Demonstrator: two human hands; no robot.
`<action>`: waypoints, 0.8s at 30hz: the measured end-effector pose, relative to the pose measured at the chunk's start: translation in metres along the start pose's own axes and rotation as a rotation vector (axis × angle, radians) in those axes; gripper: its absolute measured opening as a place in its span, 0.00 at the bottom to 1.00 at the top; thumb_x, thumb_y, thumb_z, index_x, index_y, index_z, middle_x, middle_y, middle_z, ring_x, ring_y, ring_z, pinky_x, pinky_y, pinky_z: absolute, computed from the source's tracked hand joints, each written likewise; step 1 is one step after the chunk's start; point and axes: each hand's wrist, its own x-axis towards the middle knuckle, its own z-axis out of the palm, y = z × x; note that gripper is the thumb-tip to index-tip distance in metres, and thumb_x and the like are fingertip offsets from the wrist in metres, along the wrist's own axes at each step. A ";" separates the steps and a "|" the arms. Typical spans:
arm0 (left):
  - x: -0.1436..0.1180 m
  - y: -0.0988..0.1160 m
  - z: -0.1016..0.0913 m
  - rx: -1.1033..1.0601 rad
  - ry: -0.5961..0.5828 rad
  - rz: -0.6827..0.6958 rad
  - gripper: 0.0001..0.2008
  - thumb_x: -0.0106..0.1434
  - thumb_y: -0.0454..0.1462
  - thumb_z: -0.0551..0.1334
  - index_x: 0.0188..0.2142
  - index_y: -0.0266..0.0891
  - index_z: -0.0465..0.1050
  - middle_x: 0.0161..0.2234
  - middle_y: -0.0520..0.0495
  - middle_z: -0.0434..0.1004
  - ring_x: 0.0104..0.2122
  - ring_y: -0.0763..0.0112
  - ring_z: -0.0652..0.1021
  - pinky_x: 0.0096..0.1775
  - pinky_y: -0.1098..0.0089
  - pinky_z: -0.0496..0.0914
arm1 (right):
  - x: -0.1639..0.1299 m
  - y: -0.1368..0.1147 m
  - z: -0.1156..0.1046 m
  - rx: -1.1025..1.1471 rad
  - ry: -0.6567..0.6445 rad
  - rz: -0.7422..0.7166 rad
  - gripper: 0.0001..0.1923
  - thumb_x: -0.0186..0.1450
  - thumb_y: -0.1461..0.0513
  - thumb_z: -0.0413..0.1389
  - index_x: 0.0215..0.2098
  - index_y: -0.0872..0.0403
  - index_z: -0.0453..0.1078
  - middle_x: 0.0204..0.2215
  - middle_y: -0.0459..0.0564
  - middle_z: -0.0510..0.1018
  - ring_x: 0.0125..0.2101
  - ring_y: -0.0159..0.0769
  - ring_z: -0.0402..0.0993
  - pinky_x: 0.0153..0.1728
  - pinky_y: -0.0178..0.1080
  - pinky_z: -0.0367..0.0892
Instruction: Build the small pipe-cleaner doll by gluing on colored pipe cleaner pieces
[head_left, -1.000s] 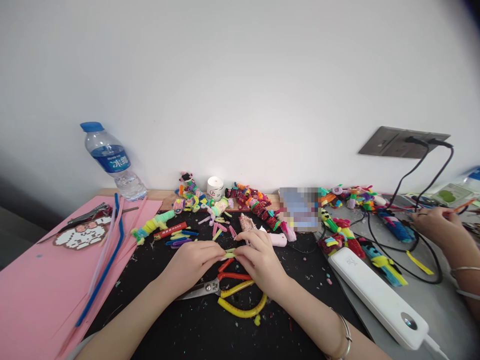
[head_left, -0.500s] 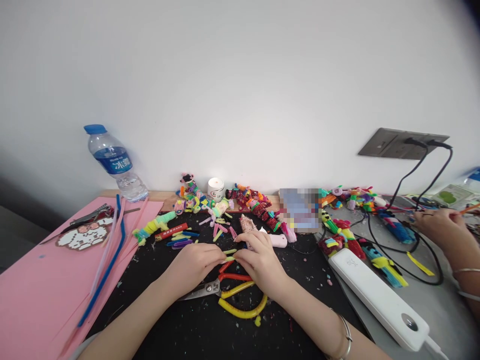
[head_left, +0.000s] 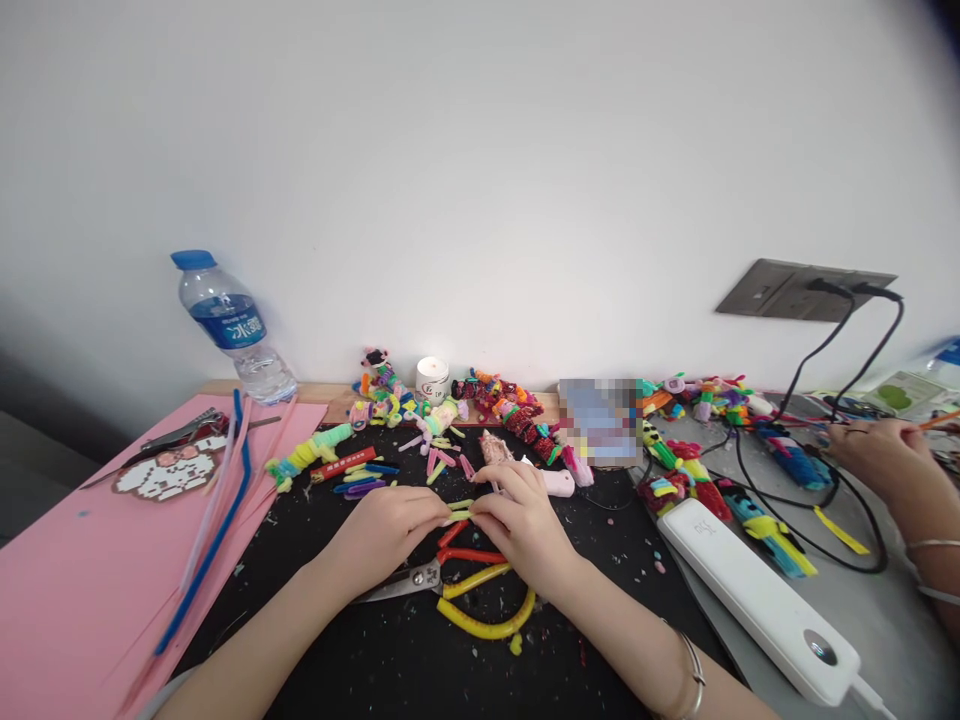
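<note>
Pinches a short green stem (head_left: 459,517) between the fingers of the left hand (head_left: 401,520) and those of the right hand (head_left: 519,512), over the middle of the black mat (head_left: 360,660), just beyond the scissors (head_left: 426,578). Cannot tell the firmness of either grip, with the fingertips partly hidden. For good control, keep both pinches light and close together, so as not to flatten the fuzz; work with small turns of the fingertips rather than from the wrists. Avoid mixing up the held stem with the similar strip (head_left: 460,504) just beyond. Mind the scissors, blade pointing left towards the left forearm; better to slide them aside before any wide movement. As for writing, find on the bottle (head_left: 234,320) at far left a blue label with large white Chinese characters, one apparently 冰. On the red stick (head_left: 343,464), left of and beyond the stem, see pale characters too small to read. On the white tub (head_left: 432,380) at the far edge, make out dark print, illegible here. On the power bank (head_left: 757,600) at right, notice a grey mark, also unreadable; likewise around the scissors' pivot, tiny stamped signs.
</note>
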 end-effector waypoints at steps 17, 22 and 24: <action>0.000 -0.001 -0.001 -0.064 0.031 -0.033 0.11 0.68 0.32 0.53 0.40 0.39 0.74 0.36 0.48 0.79 0.35 0.70 0.78 0.37 0.73 0.70 | 0.001 -0.002 -0.001 0.130 0.064 0.056 0.06 0.67 0.65 0.53 0.34 0.52 0.71 0.42 0.52 0.75 0.44 0.41 0.68 0.45 0.45 0.63; 0.000 0.000 -0.003 -0.078 0.030 -0.049 0.11 0.68 0.32 0.52 0.40 0.39 0.74 0.36 0.48 0.78 0.35 0.70 0.77 0.37 0.72 0.69 | 0.002 -0.003 -0.003 0.175 0.060 0.093 0.07 0.67 0.66 0.52 0.34 0.52 0.71 0.41 0.51 0.75 0.44 0.40 0.68 0.44 0.44 0.64; 0.001 0.002 -0.004 -0.097 0.023 -0.071 0.11 0.68 0.32 0.53 0.39 0.39 0.74 0.35 0.49 0.78 0.34 0.70 0.77 0.36 0.73 0.69 | 0.003 -0.004 -0.004 0.194 0.056 0.104 0.07 0.66 0.67 0.52 0.33 0.52 0.70 0.41 0.50 0.74 0.43 0.39 0.67 0.45 0.44 0.63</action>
